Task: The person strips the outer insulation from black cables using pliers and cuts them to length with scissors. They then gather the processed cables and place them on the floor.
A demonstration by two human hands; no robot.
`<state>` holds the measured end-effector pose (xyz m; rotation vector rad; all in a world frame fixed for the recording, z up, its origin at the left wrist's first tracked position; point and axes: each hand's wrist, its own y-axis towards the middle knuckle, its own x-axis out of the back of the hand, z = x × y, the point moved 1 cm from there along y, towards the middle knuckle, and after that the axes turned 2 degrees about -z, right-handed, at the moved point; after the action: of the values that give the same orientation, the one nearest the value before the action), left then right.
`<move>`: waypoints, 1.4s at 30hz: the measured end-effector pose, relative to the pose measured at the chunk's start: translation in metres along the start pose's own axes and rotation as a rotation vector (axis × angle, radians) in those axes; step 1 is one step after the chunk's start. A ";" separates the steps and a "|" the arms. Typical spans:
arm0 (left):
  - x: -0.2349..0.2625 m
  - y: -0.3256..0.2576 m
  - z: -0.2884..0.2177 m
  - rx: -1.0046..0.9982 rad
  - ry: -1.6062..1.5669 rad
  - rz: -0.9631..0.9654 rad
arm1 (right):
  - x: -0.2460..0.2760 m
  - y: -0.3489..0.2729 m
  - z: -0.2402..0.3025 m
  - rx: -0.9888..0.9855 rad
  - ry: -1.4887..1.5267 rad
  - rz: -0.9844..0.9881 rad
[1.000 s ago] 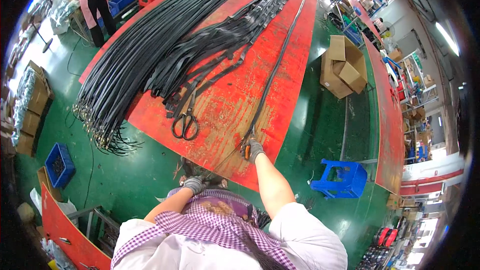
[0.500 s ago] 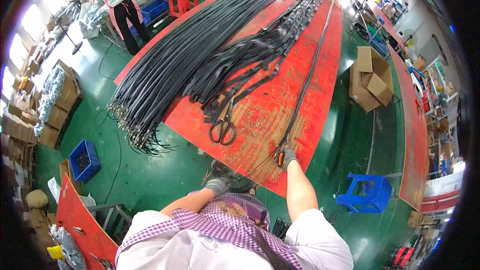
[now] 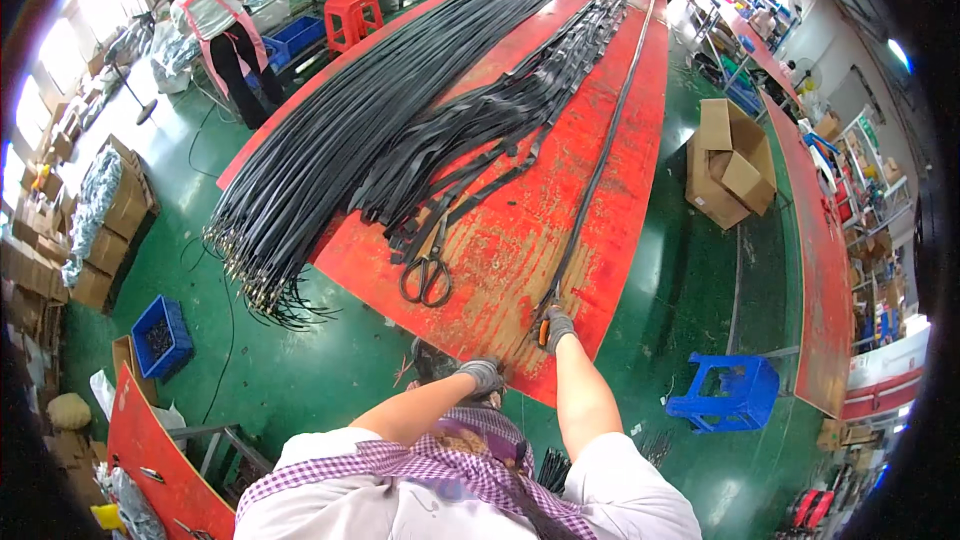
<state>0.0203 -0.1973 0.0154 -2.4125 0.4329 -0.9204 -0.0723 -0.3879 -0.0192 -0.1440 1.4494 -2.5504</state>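
Cable (image 3: 577, 235), black and slender, runs nearly the whole length of the red tabletop (image 3: 606, 258) along its right side, gently curved in this wide view and taut-looking. It is dark and matt near the person, takes on a paler shine toward the far end, and narrows with distance to a thin line. Its near end reaches the right hand (image 3: 561, 326), close to the table's near edge, where the separate strands are too small to make out.

That hand wears a grey glove, its fingers curled closed around an orange-handled hand tool (image 3: 545, 328); whether they also grip the cable cannot be told. The left hand (image 3: 484, 375), in a grey glove too, is at the near table edge with the fingers bent; how far they are open and what they hold cannot be told.

Left of the cable lie black-handled scissors (image 3: 427, 281), a loose heap of flat black strips (image 3: 455, 135) and a thick bundle of black cables (image 3: 340, 130) with metallic tips hanging past the edge.

Compared with half a second ago, the left hand has come rightward, much nearer the right hand. The right hand keeps its place on the table, and the cable, scissors and strips lie as before, though the camera has shifted slightly.
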 end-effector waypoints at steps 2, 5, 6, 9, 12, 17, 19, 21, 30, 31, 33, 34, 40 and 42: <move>-0.007 0.007 0.003 0.141 -0.171 0.028 | -0.018 -0.022 0.004 0.097 -0.090 -0.026; -0.018 0.004 -0.024 0.025 -0.012 -0.195 | 0.015 0.025 -0.001 0.048 -0.015 0.019; -0.003 -0.012 -0.029 0.140 -0.113 -0.115 | -0.018 -0.027 0.004 -0.012 0.053 0.050; 0.001 -0.005 -0.054 0.256 -0.171 -0.501 | -0.005 -0.015 0.004 -0.086 0.095 0.115; -0.008 0.029 -0.042 0.210 -0.229 -0.499 | 0.003 0.006 -0.001 0.006 0.044 0.109; -0.031 0.060 -0.015 0.335 -0.915 -0.015 | -0.005 -0.008 0.001 -0.018 0.051 0.148; -0.047 0.056 -0.005 0.270 -1.005 -0.038 | -0.001 -0.005 0.000 -0.021 0.076 0.163; -0.068 0.050 0.027 0.236 -1.182 -0.021 | -0.009 -0.001 -0.003 -0.046 0.097 0.202; -0.039 -0.039 0.073 0.284 -0.257 -0.209 | 0.002 -0.033 0.013 -0.142 0.188 0.235; -0.040 -0.044 0.078 0.331 -0.233 -0.226 | 0.003 -0.042 0.015 -0.182 0.210 0.304; -0.054 -0.034 0.092 0.267 -0.319 -0.233 | 0.008 -0.054 0.018 -0.246 0.271 0.400; -0.046 -0.037 0.085 0.220 -0.333 -0.228 | 0.015 -0.057 0.019 -0.273 0.314 0.430; -0.024 -0.061 0.069 0.109 -0.385 -0.196 | 0.007 -0.118 0.008 -0.220 0.399 0.454; -0.013 -0.066 0.067 0.140 -0.411 -0.206 | 0.004 -0.118 -0.011 -0.118 0.405 0.536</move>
<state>0.0648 -0.1140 0.0035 -2.4602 -0.0311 -0.4915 -0.0935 -0.3209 0.0763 0.6867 1.5065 -2.1226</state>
